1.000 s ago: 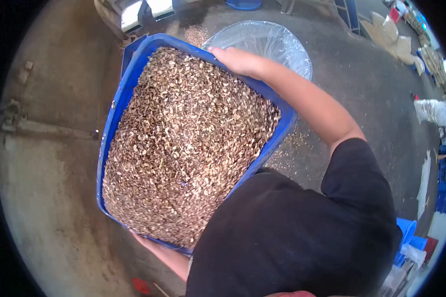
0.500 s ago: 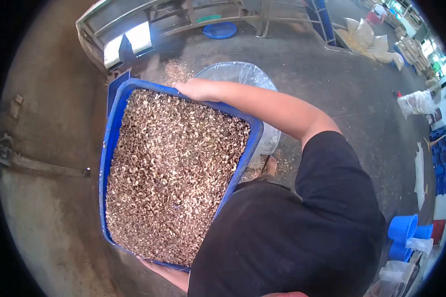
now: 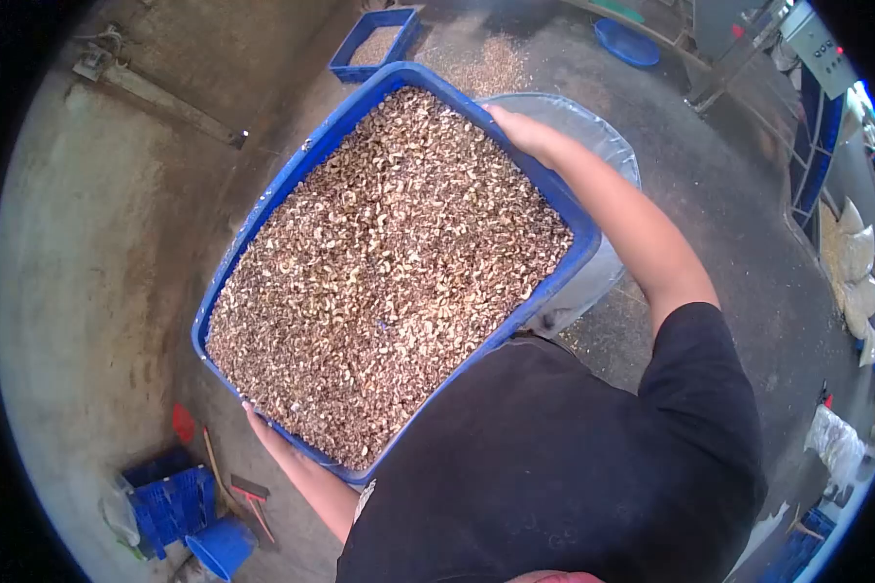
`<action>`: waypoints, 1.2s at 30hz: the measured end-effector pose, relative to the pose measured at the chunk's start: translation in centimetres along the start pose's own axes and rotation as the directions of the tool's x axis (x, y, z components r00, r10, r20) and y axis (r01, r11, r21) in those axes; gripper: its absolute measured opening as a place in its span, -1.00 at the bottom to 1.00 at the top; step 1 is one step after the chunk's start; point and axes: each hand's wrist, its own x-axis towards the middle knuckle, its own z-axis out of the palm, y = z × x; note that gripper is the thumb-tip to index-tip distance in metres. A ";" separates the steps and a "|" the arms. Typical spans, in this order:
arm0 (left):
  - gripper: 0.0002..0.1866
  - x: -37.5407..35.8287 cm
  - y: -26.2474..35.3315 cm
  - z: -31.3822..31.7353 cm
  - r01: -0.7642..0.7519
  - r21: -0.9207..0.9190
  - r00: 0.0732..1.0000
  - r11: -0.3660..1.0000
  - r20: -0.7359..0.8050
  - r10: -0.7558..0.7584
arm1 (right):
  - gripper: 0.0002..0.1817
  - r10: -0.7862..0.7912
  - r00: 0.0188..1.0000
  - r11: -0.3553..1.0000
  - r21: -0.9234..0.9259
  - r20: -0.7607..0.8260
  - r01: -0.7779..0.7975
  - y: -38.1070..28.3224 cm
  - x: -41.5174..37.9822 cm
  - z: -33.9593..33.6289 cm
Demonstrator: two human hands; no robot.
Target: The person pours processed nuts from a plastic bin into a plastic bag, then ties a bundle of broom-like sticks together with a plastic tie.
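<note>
Both hands are on the wide blue rectangular plastic tub (image 3: 587,241), held btwn them & up against the black-shirted torso (image 3: 554,437): R hand (image 3: 523,131) curled over the far long rim, L hand (image 3: 270,437) gripping the near-left end, its underside fingers hidden. Tub's piled w/ loose small curved brown-and-cream pieces (image 3: 389,272), nearly rim-high at L hand. Prob. heavy; walls look stiff, rim smooth & maybe slippery; load likely shifts if tipped, & pieces may be brittle. Best hold: opp. rims, as now, palms under the lip, w/ torso bracing the near side. Edges: round clear plastic-lined container (image 3: 603,146) just past R hand, partly hidden by the tub; shallow blue rectangular tray (image 3: 355,74) fwd-left of R hand. Near L hand, on its outer side: blue slatted plastic crate (image 3: 175,510), round blue bucket (image 3: 222,546) & red-headed broom (image 3: 250,490). Most room looks right of R hand, over dark grey floor (image 3: 710,185).
</note>
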 end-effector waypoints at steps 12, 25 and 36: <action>-0.42 -1.0 2.1 -3.8 -0.288 0.293 0.956 0.912 0.026 0.294 | -0.02 -0.006 0.994 0.994 -0.110 -0.105 -0.006 3.4 0.3 1.7; -0.46 -1.5 2.6 -5.8 -0.326 0.327 0.944 0.887 0.056 0.326 | 0.10 -0.176 0.971 0.973 -0.180 -0.163 0.146 8.2 4.4 1.8; -0.51 -5.5 4.2 -1.6 -0.376 0.503 0.870 0.778 -0.098 0.483 | 0.10 -0.052 0.996 0.997 0.044 -0.074 0.055 12.3 9.0 2.4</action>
